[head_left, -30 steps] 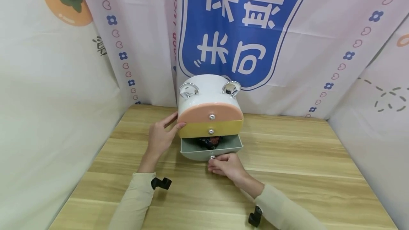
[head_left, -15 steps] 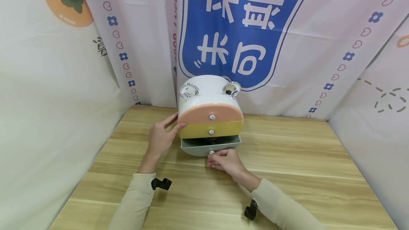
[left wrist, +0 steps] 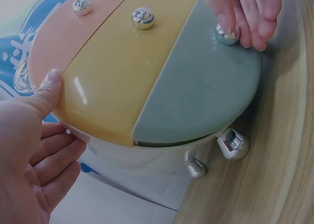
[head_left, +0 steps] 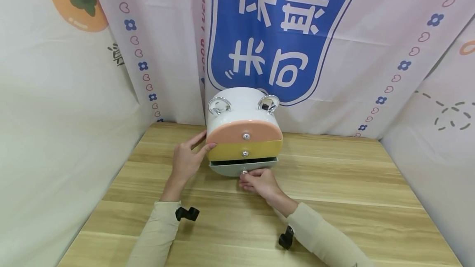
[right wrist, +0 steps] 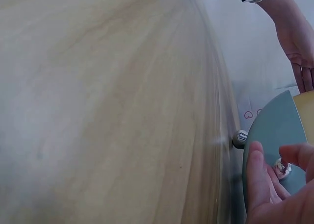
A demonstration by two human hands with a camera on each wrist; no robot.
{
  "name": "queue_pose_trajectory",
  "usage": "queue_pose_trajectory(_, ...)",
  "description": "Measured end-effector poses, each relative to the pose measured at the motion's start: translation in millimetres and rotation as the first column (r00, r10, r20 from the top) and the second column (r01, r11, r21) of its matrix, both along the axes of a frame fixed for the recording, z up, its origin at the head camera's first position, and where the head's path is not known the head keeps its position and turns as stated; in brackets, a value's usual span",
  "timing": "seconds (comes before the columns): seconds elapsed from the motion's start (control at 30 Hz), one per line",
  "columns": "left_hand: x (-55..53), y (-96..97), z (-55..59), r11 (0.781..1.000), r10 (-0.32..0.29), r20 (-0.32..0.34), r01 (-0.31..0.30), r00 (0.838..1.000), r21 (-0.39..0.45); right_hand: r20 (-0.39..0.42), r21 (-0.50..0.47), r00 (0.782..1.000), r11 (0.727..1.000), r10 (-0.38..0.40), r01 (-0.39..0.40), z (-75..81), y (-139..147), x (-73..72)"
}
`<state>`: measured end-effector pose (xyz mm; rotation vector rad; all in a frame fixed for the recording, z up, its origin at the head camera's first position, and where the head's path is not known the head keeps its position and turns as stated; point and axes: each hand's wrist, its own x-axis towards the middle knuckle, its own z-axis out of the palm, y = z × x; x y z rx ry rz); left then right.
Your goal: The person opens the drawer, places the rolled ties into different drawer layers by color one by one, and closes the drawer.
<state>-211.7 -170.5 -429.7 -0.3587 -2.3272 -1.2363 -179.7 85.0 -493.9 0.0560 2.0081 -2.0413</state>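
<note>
A small chest of drawers [head_left: 239,108] with a white rounded shell and silver ears stands on the table. Its front has a peach drawer [head_left: 230,132], a yellow drawer [head_left: 226,150] and a grey-green drawer [head_left: 226,169], each with a round silver knob. Only the lowest, grey-green drawer sticks out, leaving a narrow dark gap above it; its inside is hidden. My left hand [head_left: 186,162] holds the chest's left edge, thumb on the front and fingers along the side. With my right hand [head_left: 259,183] I pinch the lowest drawer's knob [right wrist: 281,169].
Silver feet [left wrist: 233,144] lift the chest off the wooden table [head_left: 352,201]. Close behind it hangs a printed cloth [head_left: 356,73], with cloth walls on both sides. A black camera mount [head_left: 187,213] is on each sleeve.
My right hand has pushed the grey-green drawer inward, away from me. The dark patterned item seen inside it earlier is out of sight. My left hand has stayed in place.
</note>
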Motion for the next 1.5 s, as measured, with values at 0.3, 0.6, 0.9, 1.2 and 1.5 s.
queue_pose_trajectory(0.3, 0.6, 0.9, -0.7, 1.0, -0.011, 0.002, 0.011, 1.0, 0.008, -0.031, 0.006, 0.999, 1.0, -0.01, 0.01, -1.7, -1.5, -6.6)
queue_pose_trajectory(0.6, 1.8, -1.9, 1.0, 1.0, -0.009, 0.018, 0.009, 1.0, 0.011, -0.035, 0.005, 0.999, 1.0, -0.022, 0.022, -1.5, -5.4, -9.1)
queue_pose_trajectory(0.9, 5.1, -5.7, -0.2, 1.0, 0.0, 0.024, 0.0, 1.0, 0.015, -0.05, 0.009, 0.999, 1.0, -0.021, 0.022, -3.0, -9.8, -11.5)
queue_pose_trajectory(1.2, 7.8, -7.2, 0.8, 1.0, 0.008, 0.033, -0.008, 0.999, -0.002, -0.064, 0.025, 0.998, 1.0, -0.007, 0.009, 2.6, -11.5, -11.4)
queue_pose_trajectory(1.5, 10.9, -8.5, -1.6, 1.0, 0.008, 0.034, -0.008, 0.999, -0.005, -0.105, 0.108, 0.993, 0.993, 0.054, -0.043, 1.3, -9.1, -11.1)
